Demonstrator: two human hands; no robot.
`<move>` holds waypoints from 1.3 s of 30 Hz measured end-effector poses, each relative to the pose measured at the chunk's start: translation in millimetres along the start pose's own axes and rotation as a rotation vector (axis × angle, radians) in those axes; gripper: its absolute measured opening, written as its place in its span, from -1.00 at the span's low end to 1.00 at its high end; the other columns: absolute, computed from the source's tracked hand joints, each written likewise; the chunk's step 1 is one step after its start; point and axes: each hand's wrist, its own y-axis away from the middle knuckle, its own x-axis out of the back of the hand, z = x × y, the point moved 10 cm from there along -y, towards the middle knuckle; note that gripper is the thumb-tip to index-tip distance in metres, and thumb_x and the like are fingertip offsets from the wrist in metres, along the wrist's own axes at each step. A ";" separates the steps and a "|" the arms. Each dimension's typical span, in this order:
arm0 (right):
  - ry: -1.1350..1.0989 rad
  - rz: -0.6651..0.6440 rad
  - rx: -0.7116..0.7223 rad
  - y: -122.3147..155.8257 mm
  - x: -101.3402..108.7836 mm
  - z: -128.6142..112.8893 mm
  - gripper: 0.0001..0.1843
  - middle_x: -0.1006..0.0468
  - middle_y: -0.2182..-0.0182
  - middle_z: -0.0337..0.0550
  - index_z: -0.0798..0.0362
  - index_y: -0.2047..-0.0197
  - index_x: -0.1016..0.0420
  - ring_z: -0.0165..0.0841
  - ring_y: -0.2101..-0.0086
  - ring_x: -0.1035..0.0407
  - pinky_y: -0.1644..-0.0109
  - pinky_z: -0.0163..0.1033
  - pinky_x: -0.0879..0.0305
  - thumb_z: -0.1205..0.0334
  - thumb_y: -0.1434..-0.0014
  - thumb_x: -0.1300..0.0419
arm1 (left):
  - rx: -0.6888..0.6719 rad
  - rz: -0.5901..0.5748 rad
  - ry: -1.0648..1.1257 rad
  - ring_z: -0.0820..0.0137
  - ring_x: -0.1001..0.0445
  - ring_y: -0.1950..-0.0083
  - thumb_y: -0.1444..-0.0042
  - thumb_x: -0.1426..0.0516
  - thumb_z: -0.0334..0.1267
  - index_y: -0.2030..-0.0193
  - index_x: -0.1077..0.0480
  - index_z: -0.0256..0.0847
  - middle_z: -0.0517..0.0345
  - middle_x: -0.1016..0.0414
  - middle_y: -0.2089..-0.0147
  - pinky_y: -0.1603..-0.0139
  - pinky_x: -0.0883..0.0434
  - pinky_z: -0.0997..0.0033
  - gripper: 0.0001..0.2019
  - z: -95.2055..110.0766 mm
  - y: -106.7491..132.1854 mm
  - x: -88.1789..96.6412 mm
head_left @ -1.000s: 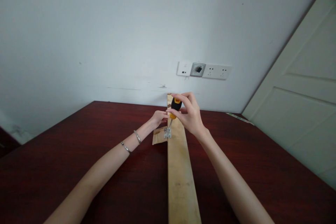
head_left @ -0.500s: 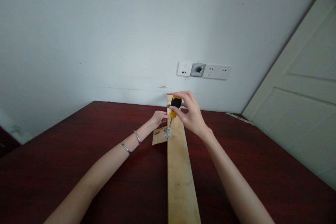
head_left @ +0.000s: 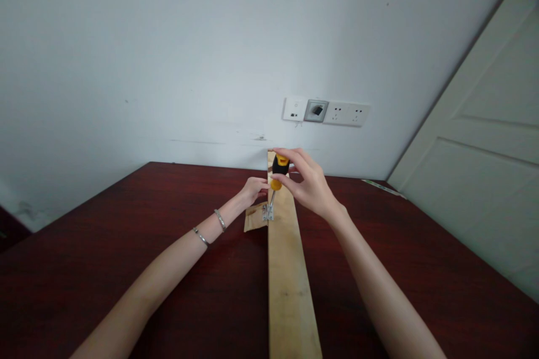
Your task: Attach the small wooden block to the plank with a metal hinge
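Note:
A long pale wooden plank (head_left: 288,275) lies on the dark red table (head_left: 126,247), running away from me toward the wall. My right hand (head_left: 309,185) is closed around the black-and-yellow handle of a screwdriver (head_left: 278,171), held upright. Its tip rests on a small metal bracket (head_left: 268,212) at the plank's left edge. That bracket joins a short wooden piece (head_left: 255,217) sticking out to the left. My left hand (head_left: 254,189) pinches the screwdriver shaft just above the bracket. Two bracelets circle my left wrist.
A white wall stands right behind the table, with a row of sockets and switches (head_left: 326,112) above the plank's far end. A pale door (head_left: 484,140) fills the right side. A thin strip (head_left: 381,186) lies at the table's far right edge.
My right hand's fingers have shifted round the screwdriver handle, turning it slightly. Left hand, plank and bracket stay where they were.

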 end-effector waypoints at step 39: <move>-0.079 0.238 0.005 9.2 13.4 4.8 -0.55 -0.47 0.01 -0.02 -0.04 -0.12 -0.36 -0.24 0.12 -0.41 0.31 -0.22 -0.54 0.20 -0.15 -0.20 | 0.051 0.014 0.039 0.40 -0.40 0.44 0.23 -0.19 -0.55 0.55 -0.46 -0.34 0.09 -0.48 0.49 0.37 -0.33 0.43 -0.91 11.3 16.9 -7.0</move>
